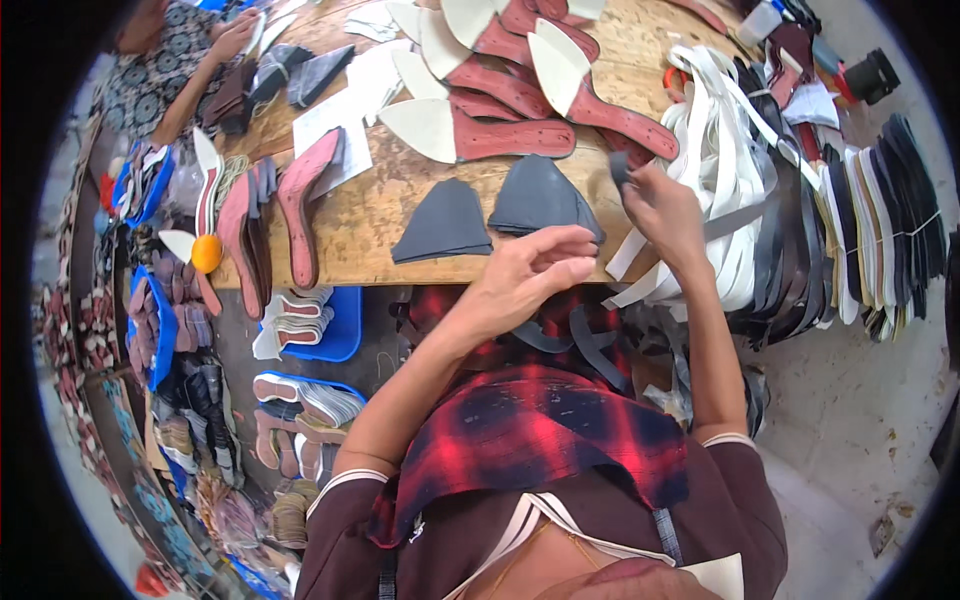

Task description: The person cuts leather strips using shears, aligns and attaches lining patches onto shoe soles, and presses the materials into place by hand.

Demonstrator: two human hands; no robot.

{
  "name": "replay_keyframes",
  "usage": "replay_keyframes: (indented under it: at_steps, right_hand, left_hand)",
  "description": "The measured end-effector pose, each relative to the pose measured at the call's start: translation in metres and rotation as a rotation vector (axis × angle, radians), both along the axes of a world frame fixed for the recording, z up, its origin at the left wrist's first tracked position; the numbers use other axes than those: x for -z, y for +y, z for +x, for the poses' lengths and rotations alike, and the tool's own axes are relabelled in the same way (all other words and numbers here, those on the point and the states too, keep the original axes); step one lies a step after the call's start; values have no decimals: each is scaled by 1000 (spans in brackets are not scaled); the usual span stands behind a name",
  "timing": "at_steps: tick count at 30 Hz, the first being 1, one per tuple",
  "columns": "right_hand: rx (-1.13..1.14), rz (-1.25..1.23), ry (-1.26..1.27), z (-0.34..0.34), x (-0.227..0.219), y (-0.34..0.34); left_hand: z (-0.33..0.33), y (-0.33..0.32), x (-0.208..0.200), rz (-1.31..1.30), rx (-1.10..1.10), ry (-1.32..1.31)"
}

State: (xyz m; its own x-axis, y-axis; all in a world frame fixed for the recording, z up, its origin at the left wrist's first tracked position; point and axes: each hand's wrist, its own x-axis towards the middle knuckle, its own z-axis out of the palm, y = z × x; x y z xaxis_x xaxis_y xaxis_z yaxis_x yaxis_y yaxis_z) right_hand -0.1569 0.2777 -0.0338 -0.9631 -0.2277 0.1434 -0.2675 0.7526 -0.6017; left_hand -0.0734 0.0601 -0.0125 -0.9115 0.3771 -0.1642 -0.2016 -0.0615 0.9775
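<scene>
At the table's near edge my left hand point(540, 275) is open, fingers curved with a gap between thumb and fingers. It is beside a stack of dark grey, rounded shoe-upper pieces point(540, 195), and I see nothing in its grasp. A second, similar stack point(443, 220) lies just to the left. My right hand point(662, 212) is raised over the table and closed on a dark grey strip point(618, 168). One end of the strip pokes out past the fingers; a grey length point(738, 216) shows on the other side of the hand, and I cannot tell whether it is the same strip.
Red insoles with cream toe parts point(510, 140) lie piled at the far middle. White strips point(705, 150) hang over the table's right side, beside bundled dark strips point(890, 210). More red insoles point(300, 205) lie left. Blue bins point(345, 325) stand below. Another person's arm point(190, 90) is far left.
</scene>
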Motion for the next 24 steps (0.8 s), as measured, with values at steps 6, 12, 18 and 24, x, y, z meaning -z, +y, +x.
replay_keyframes:
  at_steps: [6,12,18,24]
  right_hand:
    - [-19,-593,-219,80,-35,-36]
    - [299,-924,-336,102,-25,-25]
    - [464,-903,-87,75,-22,-8]
    - [538,-775,356,64,-51,35]
  left_hand:
    - [-3,32,17,456,-265,-155]
    - [2,48,12,43,-90,253]
    - [-10,47,11,-43,-9,266]
    - [-90,19,13,-224,-366,723]
